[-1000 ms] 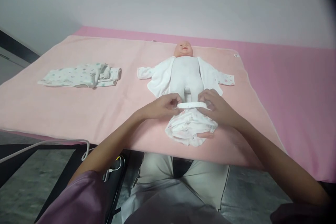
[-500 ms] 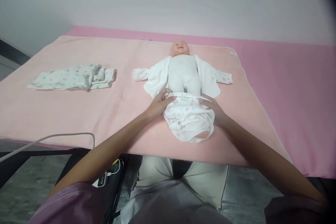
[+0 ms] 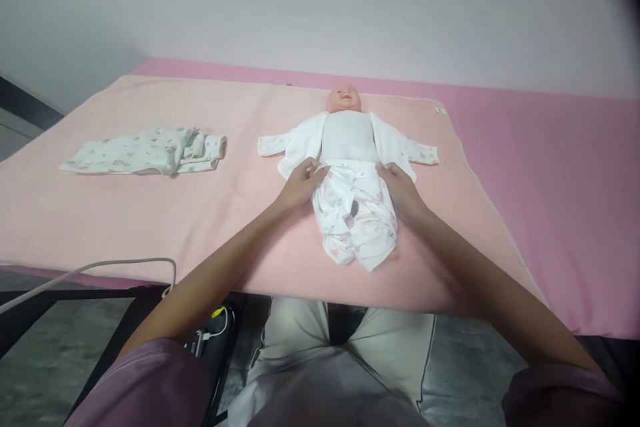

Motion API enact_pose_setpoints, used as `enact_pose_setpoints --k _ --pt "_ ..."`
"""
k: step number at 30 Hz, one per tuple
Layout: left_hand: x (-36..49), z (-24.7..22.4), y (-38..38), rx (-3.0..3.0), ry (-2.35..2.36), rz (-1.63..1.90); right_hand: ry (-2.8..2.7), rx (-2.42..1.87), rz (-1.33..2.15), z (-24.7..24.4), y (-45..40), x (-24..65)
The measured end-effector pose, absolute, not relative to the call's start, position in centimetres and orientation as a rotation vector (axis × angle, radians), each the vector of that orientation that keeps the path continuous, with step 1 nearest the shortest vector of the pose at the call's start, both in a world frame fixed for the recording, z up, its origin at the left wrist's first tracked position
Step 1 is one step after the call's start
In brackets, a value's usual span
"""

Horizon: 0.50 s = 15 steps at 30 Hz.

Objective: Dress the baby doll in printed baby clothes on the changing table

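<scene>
A baby doll (image 3: 349,137) lies on its back, head away from me, with a white jacket (image 3: 305,140) spread open and its patterned sleeves out to both sides. White printed baby pants (image 3: 356,213) cover its legs, the waistband at its lower belly. My left hand (image 3: 303,181) is closed on the waistband's left side, thumb on top. On the right side of the same waistband, my right hand (image 3: 400,188) pinches the cloth. The doll's feet are mostly hidden by the bunched leg ends.
A folded white garment with a leafy print (image 3: 145,152) lies to the left on the peach blanket (image 3: 240,213). Bright pink cover (image 3: 540,200) shows at right. A pale cable (image 3: 115,261) crosses the front left edge, and a wall stands behind.
Both hands have moved away from me, drawing the pants' waistband from the doll's thighs up to its lower belly. The pants' legs now lie straighter and longer.
</scene>
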State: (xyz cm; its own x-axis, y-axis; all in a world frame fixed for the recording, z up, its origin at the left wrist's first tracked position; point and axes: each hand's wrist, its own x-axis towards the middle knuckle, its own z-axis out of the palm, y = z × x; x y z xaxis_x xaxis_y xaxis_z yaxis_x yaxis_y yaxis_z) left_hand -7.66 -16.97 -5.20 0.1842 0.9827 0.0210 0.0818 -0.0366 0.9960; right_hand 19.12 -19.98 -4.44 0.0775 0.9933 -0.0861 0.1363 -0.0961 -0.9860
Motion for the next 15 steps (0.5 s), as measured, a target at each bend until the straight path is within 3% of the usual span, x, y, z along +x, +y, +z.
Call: enact_pose_setpoints --k 7,10,15 --pt "-5.4 -0.7 -17.9 2.315 0.954 0.933 -2.016 -1.228 0.410 -2.3 -19.8 17.6" --pt "-5.0 -0.3 -16.8 2.218 0.953 0.904 -1.927 -1.257 0.544 -2.3 -18.5 18.2" --pt "-5.8 -3.2 -15.0 1.620 1.134 1.189 -1.283 -1.326 1.081 -5.3 -17.2 19.5"
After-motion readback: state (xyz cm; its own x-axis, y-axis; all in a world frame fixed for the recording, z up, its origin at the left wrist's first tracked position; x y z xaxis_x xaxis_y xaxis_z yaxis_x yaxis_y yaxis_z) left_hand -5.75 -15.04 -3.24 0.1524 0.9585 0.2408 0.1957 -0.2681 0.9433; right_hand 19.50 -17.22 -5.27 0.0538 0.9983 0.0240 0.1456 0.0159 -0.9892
